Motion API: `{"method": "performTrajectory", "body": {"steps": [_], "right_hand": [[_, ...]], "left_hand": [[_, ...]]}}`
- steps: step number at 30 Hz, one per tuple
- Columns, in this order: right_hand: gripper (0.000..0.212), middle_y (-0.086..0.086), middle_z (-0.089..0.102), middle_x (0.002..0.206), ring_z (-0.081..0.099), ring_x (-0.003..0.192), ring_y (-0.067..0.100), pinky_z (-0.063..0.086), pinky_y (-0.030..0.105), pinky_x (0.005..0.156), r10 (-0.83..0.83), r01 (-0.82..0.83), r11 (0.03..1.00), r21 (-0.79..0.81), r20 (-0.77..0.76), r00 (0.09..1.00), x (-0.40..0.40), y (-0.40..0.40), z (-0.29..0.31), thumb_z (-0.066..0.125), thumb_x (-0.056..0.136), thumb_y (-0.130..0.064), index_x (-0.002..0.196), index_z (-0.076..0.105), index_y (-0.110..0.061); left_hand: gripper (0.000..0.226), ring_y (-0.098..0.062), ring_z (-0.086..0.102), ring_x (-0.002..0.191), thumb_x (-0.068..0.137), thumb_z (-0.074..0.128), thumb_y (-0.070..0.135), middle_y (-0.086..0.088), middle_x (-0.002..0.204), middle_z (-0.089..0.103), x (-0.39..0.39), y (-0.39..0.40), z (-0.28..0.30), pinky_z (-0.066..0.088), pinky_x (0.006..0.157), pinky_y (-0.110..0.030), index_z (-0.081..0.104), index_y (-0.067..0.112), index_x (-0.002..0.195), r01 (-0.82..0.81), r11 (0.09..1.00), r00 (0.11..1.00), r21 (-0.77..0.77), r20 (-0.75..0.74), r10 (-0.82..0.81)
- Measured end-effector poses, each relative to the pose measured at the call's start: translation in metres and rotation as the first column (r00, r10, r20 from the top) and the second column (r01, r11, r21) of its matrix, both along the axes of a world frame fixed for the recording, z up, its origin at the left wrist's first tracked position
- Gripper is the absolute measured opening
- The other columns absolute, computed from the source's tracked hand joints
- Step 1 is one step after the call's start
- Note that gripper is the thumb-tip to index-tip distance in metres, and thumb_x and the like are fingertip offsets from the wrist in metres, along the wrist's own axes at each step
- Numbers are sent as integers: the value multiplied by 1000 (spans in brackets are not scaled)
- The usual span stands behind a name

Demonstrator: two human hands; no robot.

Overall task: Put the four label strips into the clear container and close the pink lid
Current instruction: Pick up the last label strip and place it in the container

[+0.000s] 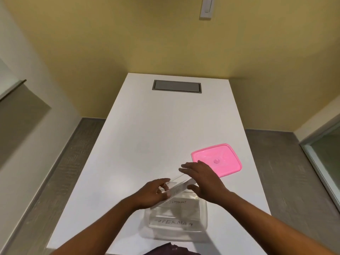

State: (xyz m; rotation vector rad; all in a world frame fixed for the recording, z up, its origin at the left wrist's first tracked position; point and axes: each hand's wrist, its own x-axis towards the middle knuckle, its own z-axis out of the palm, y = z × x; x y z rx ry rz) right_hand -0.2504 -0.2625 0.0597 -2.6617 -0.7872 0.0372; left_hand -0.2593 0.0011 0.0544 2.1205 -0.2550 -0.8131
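A clear container [203,214] stands near the front edge of the white table [147,135]. Two white label strips lie inside it: one reading "ELEPHANT" [177,202] and one reading "SUPERMAN" [173,223]. A third white label strip [176,191] is held tilted over the container's far rim. My left hand [152,194] pinches its lower left end. Above the strip's upper right end is my right hand [202,181], with its fingers spread and its thumb beside the strip. The pink lid [220,160] lies flat on the table, behind and to the right of my right hand.
A grey recessed cable hatch [176,86] sits at the table's far end by the yellow wall. Grey floor runs along both sides of the table. A light switch [207,8] is on the wall, and a glass panel [327,155] is at the right.
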Motion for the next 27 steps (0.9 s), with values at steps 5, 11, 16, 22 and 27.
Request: {"method": "performTrajectory", "body": {"steps": [5, 11, 16, 22, 27], "right_hand": [[33, -11, 74, 122, 69, 112, 18, 54, 32, 87, -66, 66, 998, -6, -125, 990, -18, 3, -14, 72, 91, -33, 124, 71, -29], [32, -19, 75, 118, 70, 110, 12, 51, 28, 88, -261, 255, 965, -54, -237, 936, -52, 14, -41, 73, 86, -41, 118, 74, -38], [33, -22, 73, 121, 69, 109, 12, 50, 28, 89, -366, 332, 929, -163, -273, 890, -73, 14, -57, 72, 85, -47, 117, 72, -41], [37, -19, 74, 120, 70, 107, 16, 50, 30, 85, -395, 323, 904, -279, -261, 881, -79, 15, -70, 71, 86, -43, 122, 65, -39], [39, -9, 73, 119, 70, 106, 22, 51, 35, 84, -335, 226, 909, -351, -292, 896, -76, 23, -76, 73, 83, -42, 120, 65, -36]], "left_hand": [[54, -12, 53, 124, 97, 58, 42, 4, 137, 56, -12, 17, -11, 41, 108, -29, 45, 26, 148, 154, 981, 986, 122, 51, -161], [41, -10, 56, 124, 95, 60, 42, 10, 136, 61, -26, 32, -33, 44, 105, -27, 55, 28, 133, 78, 969, 968, 234, 215, -130], [39, -13, 60, 119, 92, 63, 41, 11, 131, 64, -37, 32, -49, 46, 100, -28, 58, 29, 129, 134, 944, 923, 303, 309, -230], [36, -19, 62, 116, 94, 58, 38, 8, 129, 66, -44, 16, -65, 49, 98, -33, 58, 28, 128, 183, 886, 864, 426, 359, -352], [27, -19, 68, 109, 93, 57, 30, -1, 110, 75, -41, 13, -80, 13, 127, -39, 64, 23, 118, 222, 767, 758, 602, 389, -524]]}}
